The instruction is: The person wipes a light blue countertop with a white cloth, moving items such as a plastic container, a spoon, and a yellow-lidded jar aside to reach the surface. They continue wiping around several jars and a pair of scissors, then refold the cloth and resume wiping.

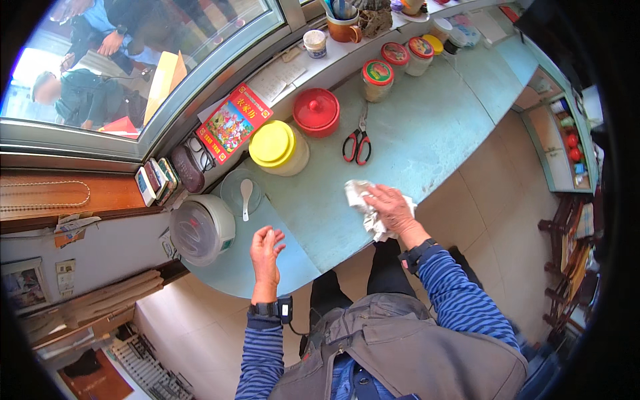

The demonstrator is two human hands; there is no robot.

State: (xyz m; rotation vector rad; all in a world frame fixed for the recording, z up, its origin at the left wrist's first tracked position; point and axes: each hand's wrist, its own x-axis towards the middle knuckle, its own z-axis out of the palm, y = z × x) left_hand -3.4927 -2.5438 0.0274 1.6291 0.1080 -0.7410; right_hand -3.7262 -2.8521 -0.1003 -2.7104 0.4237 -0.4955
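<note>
My right hand (392, 207) presses a crumpled white cloth (357, 194) onto the pale blue counter (320, 185), close to its front edge. Over the counter's left part is my left hand (266, 255), its fingers apart and slightly curled, holding nothing. A white spoon (246, 195) lies on a round clear lid or dish (229, 187) beyond it. Red-and-black handled scissors (357, 145) rest, blades pointing away, beyond the cloth. Behind them stand a red lidded jar (316, 112) and a tub with a yellow lid (272, 145).
A white round container with a clear lid (195, 232) stands at the counter's left end. Glass jars with red lids (378, 75) line the back edge. The window ledge holds a red booklet (235, 122), glasses (202, 155) and a brown mug (342, 27). People are visible behind the window.
</note>
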